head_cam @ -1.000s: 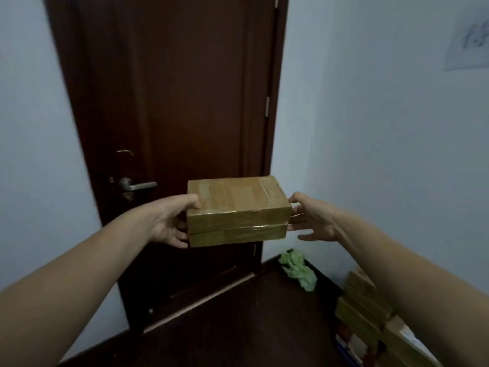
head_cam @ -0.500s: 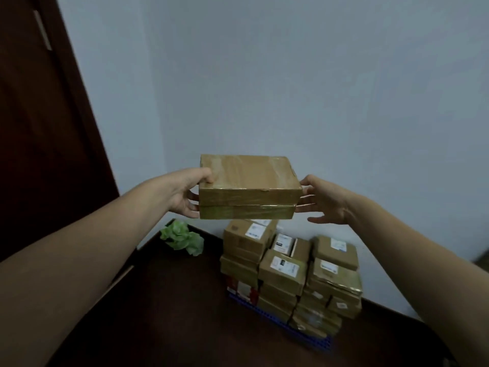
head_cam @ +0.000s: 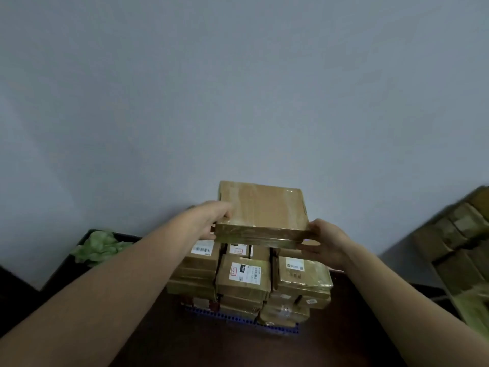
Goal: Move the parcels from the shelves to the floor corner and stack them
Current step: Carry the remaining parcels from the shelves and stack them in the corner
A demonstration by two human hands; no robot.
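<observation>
We see a flat brown parcel point(head_cam: 260, 207), wrapped in glossy tape, held level in the air by its two ends between left hand point(head_cam: 211, 221) and right hand point(head_cam: 325, 242). Directly beneath it a stack of taped, white-labelled parcels point(head_cam: 246, 276) stands on the floor point(head_cam: 211, 348) against the wall point(head_cam: 238, 102).

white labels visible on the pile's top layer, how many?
4: back-left label, back-middle label, front-middle label, front-right label. The held parcel may hide more.
</observation>
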